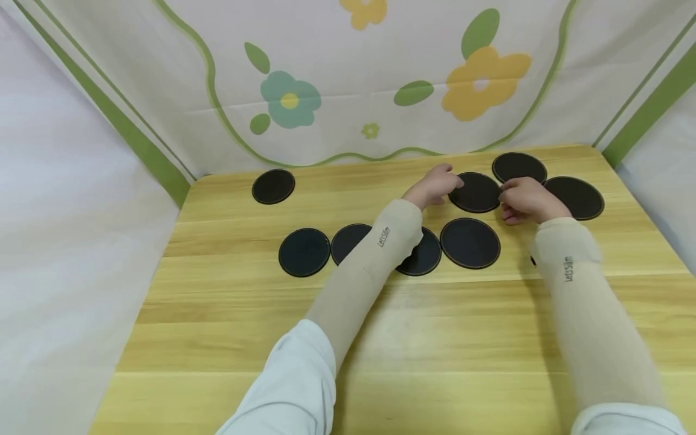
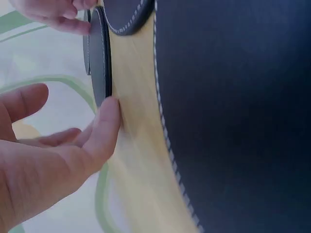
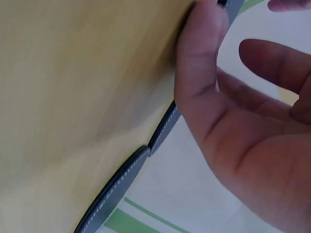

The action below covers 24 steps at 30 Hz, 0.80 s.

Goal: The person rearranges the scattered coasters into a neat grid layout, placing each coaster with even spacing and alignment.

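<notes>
currently, the left hand (image 1: 434, 186) and right hand (image 1: 528, 200) touch opposite edges of a dark disc (image 1: 475, 193) lying flat on the wooden table (image 1: 435, 356), fingers loose, neither grasping it; another disc (image 1: 470, 243) lies just beside it, nearer the camera.

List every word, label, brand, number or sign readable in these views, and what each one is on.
"Let's Slim": on the left beige sleeve
"Let's Slim": on the right beige sleeve
Too faint to read: a small mark nearer the elbow on the left beige sleeve
No lettering visible: the black discs
</notes>
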### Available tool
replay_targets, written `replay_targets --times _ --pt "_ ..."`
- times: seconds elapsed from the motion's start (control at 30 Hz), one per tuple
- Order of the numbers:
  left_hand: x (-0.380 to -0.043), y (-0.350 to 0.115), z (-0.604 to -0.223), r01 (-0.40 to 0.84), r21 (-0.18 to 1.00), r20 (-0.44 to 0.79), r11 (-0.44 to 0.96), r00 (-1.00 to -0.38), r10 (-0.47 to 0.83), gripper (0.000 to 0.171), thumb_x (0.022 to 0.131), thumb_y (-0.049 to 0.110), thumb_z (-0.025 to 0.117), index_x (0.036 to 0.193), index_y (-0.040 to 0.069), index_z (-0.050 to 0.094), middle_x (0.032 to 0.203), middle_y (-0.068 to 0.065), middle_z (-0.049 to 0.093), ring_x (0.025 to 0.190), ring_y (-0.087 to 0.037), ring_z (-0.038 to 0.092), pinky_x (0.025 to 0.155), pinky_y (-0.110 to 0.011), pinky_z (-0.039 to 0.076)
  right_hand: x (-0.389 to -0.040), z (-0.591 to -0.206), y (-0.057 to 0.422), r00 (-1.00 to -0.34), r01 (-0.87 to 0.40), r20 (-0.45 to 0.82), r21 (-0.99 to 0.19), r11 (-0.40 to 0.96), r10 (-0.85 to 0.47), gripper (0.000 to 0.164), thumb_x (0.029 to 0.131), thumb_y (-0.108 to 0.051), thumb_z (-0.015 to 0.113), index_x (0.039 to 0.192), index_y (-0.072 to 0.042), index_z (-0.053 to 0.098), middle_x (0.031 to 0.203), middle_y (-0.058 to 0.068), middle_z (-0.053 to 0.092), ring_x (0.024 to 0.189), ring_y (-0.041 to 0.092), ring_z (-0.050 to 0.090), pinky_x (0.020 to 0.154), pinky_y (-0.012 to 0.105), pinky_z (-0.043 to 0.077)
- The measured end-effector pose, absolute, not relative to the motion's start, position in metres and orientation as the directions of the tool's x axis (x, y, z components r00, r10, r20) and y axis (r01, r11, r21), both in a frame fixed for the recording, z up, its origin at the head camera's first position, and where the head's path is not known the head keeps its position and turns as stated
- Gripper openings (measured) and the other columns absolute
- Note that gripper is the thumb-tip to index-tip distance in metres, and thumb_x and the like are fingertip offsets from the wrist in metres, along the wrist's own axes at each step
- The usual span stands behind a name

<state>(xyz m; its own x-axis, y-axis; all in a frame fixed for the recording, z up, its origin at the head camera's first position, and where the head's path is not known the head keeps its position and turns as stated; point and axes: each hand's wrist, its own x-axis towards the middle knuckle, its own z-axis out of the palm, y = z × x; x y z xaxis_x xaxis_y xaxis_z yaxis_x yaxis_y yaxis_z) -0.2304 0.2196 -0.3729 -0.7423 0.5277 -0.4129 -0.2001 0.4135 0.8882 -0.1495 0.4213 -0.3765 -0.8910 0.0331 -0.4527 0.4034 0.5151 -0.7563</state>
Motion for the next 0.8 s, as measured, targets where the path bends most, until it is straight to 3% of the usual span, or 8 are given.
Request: replay_targets --times 0.1,0.2,0.23,0.33,0.43,0.5,0.67,0.8 --pt "-0.234 0.219 -0.376 -0.275 0.900 -0.418 0.338 -0.766 0.489 0.059 0.102 0.013 0.058 0.158 0.013 0.036 0.122 0.003 0.059 0.103 -0.013 0.059 0.098 -0.038 0.050 -0.154 -0.377 0.419 -0.893 0.415 -0.447 -0.782 0.466 0.045 0.057 0.106 -0.009 0.039 0.152 0.014 0.016 0.102 0.021 0.051 0.077 0.022 0.063 0.072 0.038 0.058" --pt "-0.238 0.217 -0.379 -0.346 0.905 -0.424 0.247 -0.787 0.449 0.037 0.102 0.008 0.059 0.138 0.005 0.054 0.074 0.003 0.042 0.065 -0.013 0.040 0.091 -0.039 0.052 -0.158 -0.377 0.417 -0.904 0.408 -0.426 -0.825 0.390 0.046 0.057 0.108 -0.009 0.040 0.153 0.010 0.011 0.097 0.018 0.058 0.073 0.021 0.067 0.070 0.038 0.060" --pt "-0.239 0.215 -0.380 -0.354 0.909 -0.416 0.220 -0.796 0.439 0.030 0.101 0.006 0.059 0.131 0.002 0.057 0.070 0.002 0.035 0.063 -0.015 0.035 0.091 -0.040 0.053 -0.160 -0.376 0.415 -0.909 0.401 -0.415 -0.840 0.365 0.043 0.057 0.108 -0.008 0.040 0.153 0.010 0.009 0.094 0.016 0.061 0.070 0.020 0.067 0.069 0.037 0.060" --pt "-0.242 0.211 -0.377 -0.339 0.926 -0.378 0.168 -0.828 0.415 0.019 0.099 0.001 0.061 0.117 -0.003 0.063 0.077 0.001 0.048 0.067 -0.010 0.044 0.091 -0.040 0.054 -0.165 -0.372 0.411 -0.924 0.374 -0.381 -0.877 0.302 0.037 0.056 0.108 -0.007 0.039 0.152 0.006 0.007 0.082 0.012 0.066 0.064 0.018 0.068 0.064 0.036 0.060" --pt "-0.244 0.207 -0.371 -0.299 0.948 -0.316 0.109 -0.851 0.419 0.031 0.097 -0.003 0.062 0.127 -0.004 0.066 0.105 -0.005 0.064 0.079 -0.012 0.052 0.087 -0.036 0.054 -0.167 -0.367 0.408 -0.932 0.355 -0.361 -0.896 0.268 0.029 0.058 0.109 -0.009 0.040 0.154 0.002 0.005 0.081 0.009 0.066 0.065 0.017 0.067 0.065 0.035 0.060" --pt "-0.245 0.203 -0.366 -0.274 0.957 -0.290 0.100 -0.859 0.421 0.036 0.097 -0.002 0.063 0.132 -0.001 0.065 0.108 -0.007 0.067 0.080 -0.013 0.055 0.083 -0.033 0.054 -0.167 -0.364 0.405 -0.936 0.346 -0.350 -0.906 0.244 0.026 0.061 0.109 -0.011 0.041 0.157 -0.002 0.004 0.082 0.008 0.066 0.066 0.017 0.067 0.066 0.035 0.060" --pt "-0.248 0.189 -0.357 -0.233 0.961 -0.276 0.150 -0.845 0.458 0.041 0.100 0.003 0.061 0.141 0.007 0.061 0.083 -0.005 0.063 0.072 -0.016 0.057 0.087 -0.038 0.056 -0.166 -0.358 0.400 -0.943 0.328 -0.333 -0.927 0.181 0.003 0.068 0.109 -0.013 0.045 0.162 -0.008 0.003 0.083 0.006 0.067 0.068 0.014 0.067 0.068 0.033 0.059" --pt "-0.249 0.175 -0.352 -0.241 0.956 -0.292 0.164 -0.800 0.524 0.044 0.104 0.006 0.058 0.147 0.011 0.054 0.077 -0.009 0.064 0.064 -0.018 0.057 0.093 -0.046 0.053 -0.163 -0.353 0.394 -0.948 0.313 -0.318 -0.941 0.125 -0.020 0.068 0.108 -0.013 0.047 0.163 -0.012 0.007 0.083 0.006 0.068 0.067 0.014 0.066 0.066 0.030 0.059"
